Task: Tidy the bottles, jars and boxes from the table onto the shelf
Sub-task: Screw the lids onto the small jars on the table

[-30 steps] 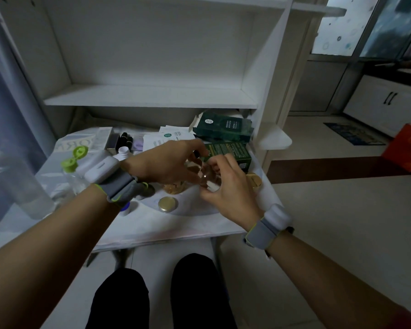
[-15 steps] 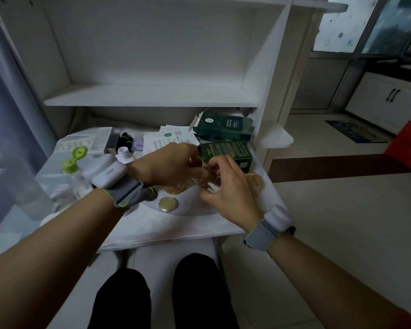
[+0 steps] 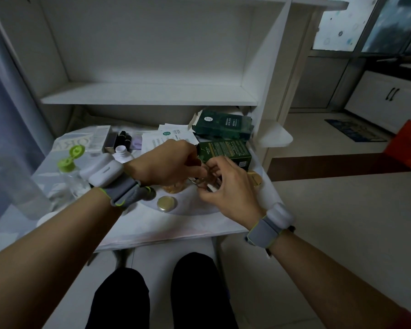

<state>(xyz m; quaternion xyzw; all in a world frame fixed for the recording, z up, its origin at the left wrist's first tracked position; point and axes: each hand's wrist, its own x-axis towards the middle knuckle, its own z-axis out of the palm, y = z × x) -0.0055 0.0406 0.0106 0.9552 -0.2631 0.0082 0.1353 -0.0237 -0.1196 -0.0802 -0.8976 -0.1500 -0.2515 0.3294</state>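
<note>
Your forearms are bare; each wrist wears a grey, lime-edged strap (image 3: 123, 189) carrying a white rounded module (image 3: 106, 173). Your trousers (image 3: 161, 298) are black.

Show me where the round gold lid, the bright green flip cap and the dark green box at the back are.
Gold lid (image 3: 167, 202), head view, middle of its flat top.
Green flip cap (image 3: 77, 150), head view, the open hinged flap.
Dark green box (image 3: 223, 125), head view, centre of its printed top face.
</note>
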